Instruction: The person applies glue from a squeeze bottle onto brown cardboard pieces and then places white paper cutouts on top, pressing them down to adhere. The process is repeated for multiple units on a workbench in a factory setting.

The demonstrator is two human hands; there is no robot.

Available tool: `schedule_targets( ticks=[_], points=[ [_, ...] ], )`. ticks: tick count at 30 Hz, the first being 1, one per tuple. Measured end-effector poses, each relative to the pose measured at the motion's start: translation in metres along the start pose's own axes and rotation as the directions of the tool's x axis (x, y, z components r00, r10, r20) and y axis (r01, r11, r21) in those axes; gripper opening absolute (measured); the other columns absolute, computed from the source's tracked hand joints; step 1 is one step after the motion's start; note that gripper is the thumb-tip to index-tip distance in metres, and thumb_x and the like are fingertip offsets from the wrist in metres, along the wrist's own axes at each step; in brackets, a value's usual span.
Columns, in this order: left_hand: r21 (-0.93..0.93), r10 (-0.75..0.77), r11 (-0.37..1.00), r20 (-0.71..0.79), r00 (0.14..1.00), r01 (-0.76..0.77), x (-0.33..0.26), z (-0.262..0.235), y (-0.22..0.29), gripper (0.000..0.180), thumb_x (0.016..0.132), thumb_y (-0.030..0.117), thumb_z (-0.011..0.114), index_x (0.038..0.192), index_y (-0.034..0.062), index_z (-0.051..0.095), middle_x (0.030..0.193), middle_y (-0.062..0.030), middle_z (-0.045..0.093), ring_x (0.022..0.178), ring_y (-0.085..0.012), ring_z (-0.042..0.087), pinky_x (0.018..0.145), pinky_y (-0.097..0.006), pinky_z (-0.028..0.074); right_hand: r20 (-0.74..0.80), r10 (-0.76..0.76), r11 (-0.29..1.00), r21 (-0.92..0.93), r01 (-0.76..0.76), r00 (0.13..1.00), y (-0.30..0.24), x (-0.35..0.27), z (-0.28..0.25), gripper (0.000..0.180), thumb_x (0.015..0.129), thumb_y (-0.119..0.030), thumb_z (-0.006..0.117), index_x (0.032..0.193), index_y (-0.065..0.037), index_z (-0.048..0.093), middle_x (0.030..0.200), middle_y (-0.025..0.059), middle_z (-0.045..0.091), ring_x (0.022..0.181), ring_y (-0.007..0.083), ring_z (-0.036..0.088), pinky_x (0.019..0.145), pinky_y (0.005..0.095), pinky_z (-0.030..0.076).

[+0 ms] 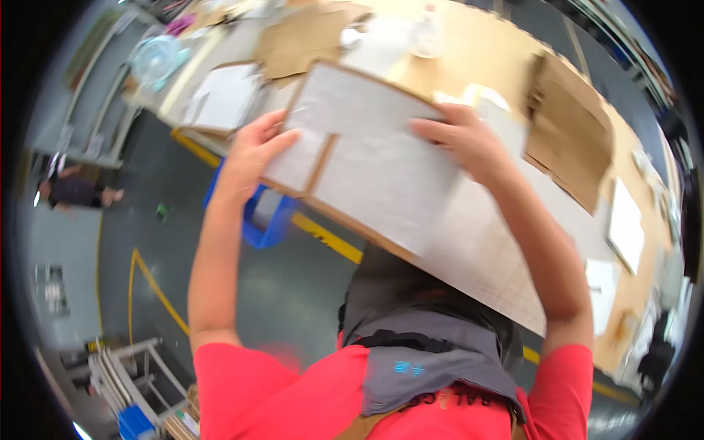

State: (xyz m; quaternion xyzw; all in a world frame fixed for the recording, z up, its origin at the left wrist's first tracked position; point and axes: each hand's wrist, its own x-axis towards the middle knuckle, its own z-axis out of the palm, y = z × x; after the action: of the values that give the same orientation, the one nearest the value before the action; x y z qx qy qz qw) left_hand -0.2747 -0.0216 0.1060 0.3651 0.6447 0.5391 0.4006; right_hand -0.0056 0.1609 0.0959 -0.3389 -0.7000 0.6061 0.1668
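A flat whitish-grey board [374, 161] with brown edges and a narrow brown slot is held tilted above the near side of the table. My left hand [249, 158] grips its left edge, thumb on the top face and fingers mostly hidden behind. My right hand [469, 143] is closed on its far right edge, fingers partly out of sight. Motion blurs the board's right part. Just beyond my left hand lies a similar white piece with brown edges [224, 99]. A brown paper sheet [568, 132] rests on the table to the right of my right hand.
The table [506, 279] carries another brown sheet [308, 37], a whitish bottle [427, 37] and a white panel [627, 224]. Below its left edge stands a blue crate [268, 220]. A person [77, 192] is at far left, and a metal frame [147, 374] stands at lower left.
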Motion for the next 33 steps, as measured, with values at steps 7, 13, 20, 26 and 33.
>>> schedule_targets(
  ticks=[7,13,20,26,33],
  points=[
    [0.856,0.468,0.498,-0.131,0.874,-0.138,0.003,0.012,-0.038,0.038,0.086,0.015,0.075,0.123,0.0114,0.069,0.100,-0.0033,0.063,0.086,-0.0171,0.059,0.074,-0.031,0.048,-0.346,-0.443,0.695,-0.715,0.074,0.827,0.074,-0.047,-0.084,0.020,0.092,-0.021,0.067,0.102,-0.005,0.068,0.097,0.0102,0.069,0.086,0.0245,0.068,0.076,0.0344,0.052],
    [0.735,0.472,0.573,0.066,0.879,-0.362,0.026,0.092,-0.010,0.030,0.086,0.013,0.074,0.115,0.0108,0.072,0.101,-0.0028,0.064,0.088,-0.0156,0.060,0.073,-0.029,0.048,-0.377,-0.390,0.557,-0.823,-0.111,0.840,0.117,-0.066,-0.159,0.010,0.091,-0.014,0.064,0.093,-0.005,0.067,0.091,0.0107,0.066,0.083,0.0292,0.065,0.075,0.0382,0.052],
    [0.639,0.489,0.551,0.274,0.828,-0.537,0.033,0.163,0.013,0.025,0.085,0.013,0.074,0.110,0.0080,0.072,0.101,-0.0063,0.065,0.088,-0.0198,0.063,0.070,-0.031,0.050,-0.211,-0.344,0.307,-0.946,-0.103,0.915,0.125,-0.037,-0.159,0.007,0.085,-0.004,0.062,0.079,-0.001,0.060,0.084,0.0141,0.063,0.084,0.0323,0.064,0.074,0.0416,0.052],
    [0.563,0.407,0.617,0.370,0.835,-0.550,0.054,0.212,0.013,0.022,0.087,0.014,0.073,0.108,0.0074,0.074,0.101,-0.0060,0.068,0.086,-0.0176,0.064,0.073,-0.030,0.052,-0.172,-0.353,0.356,-0.934,-0.038,0.920,0.127,-0.032,-0.176,0.005,0.083,-0.005,0.059,0.082,0.000,0.060,0.084,0.0139,0.064,0.080,0.0308,0.064,0.070,0.0407,0.051],
    [0.343,0.165,0.873,0.461,0.872,-0.346,0.106,0.282,-0.002,0.028,0.094,0.024,0.067,0.109,0.0008,0.072,0.105,-0.0066,0.069,0.093,-0.0154,0.065,0.083,-0.028,0.053,-0.436,-0.116,0.895,-0.435,-0.096,0.892,0.104,-0.050,-0.189,0.014,0.088,-0.014,0.064,0.088,-0.001,0.066,0.082,0.0122,0.066,0.072,0.0234,0.063,0.067,0.0343,0.050]
  ],
)
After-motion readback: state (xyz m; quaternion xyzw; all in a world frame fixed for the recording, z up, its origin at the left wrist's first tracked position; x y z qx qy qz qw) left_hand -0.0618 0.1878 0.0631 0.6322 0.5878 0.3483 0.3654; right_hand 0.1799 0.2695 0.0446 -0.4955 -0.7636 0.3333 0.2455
